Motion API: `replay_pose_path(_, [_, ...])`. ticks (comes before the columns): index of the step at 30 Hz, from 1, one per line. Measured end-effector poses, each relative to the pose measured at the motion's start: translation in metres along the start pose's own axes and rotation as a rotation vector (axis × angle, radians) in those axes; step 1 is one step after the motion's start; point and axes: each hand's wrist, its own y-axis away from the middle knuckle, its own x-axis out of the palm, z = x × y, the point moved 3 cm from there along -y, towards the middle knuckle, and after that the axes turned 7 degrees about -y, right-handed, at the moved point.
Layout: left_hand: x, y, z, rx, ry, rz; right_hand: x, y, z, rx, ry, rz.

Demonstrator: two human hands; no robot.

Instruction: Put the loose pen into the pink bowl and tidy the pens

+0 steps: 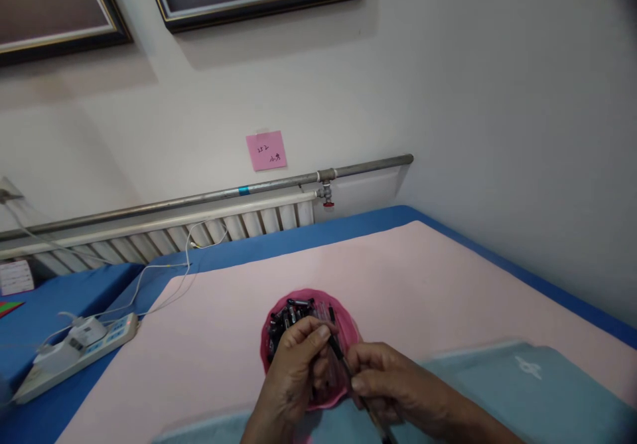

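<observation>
A pink bowl [348,328] with several small black parts in it sits on the pink mat [398,278], close to me. My left hand [293,371] hovers over the bowl, its fingers pinched on the top of a thin black rod [334,347]. My right hand [393,381] is just right of the bowl and grips the same rod lower down; the rod slants down to the right between the two hands. Both hands hide the near half of the bowl.
A white power strip [74,351] with a plugged-in charger and cables lies at the left on the blue cover [60,298]. A light blue cloth [522,384] covers the near right. A radiator and pipe [223,195] run along the wall, with a pink note [266,150] above.
</observation>
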Motion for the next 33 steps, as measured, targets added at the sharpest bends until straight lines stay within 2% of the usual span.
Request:
replay_pose_path(8, [-0.0001, -0.0025, -0.0047, 0.045, 0.033, -0.067, 0.0052, 0.0031, 0.0036, 0.024, 0.068, -0.004])
replay_pose_path(12, [-0.0005, -0.0023, -0.0052, 0.051, 0.000, -0.082, 0.0045, 0.0035, 0.0043, 0.037, 0.034, -0.045])
replay_pose_path(23, [-0.0011, -0.0016, -0.0047, 0.056, -0.009, -0.081, 0.0022, 0.0030, 0.0011, 0.071, -0.018, -0.080])
replay_pose_path(33, [0.0001, -0.0024, -0.0040, 0.061, -0.027, -0.076, 0.0052, 0.0029, 0.0009, 0.085, -0.065, -0.058])
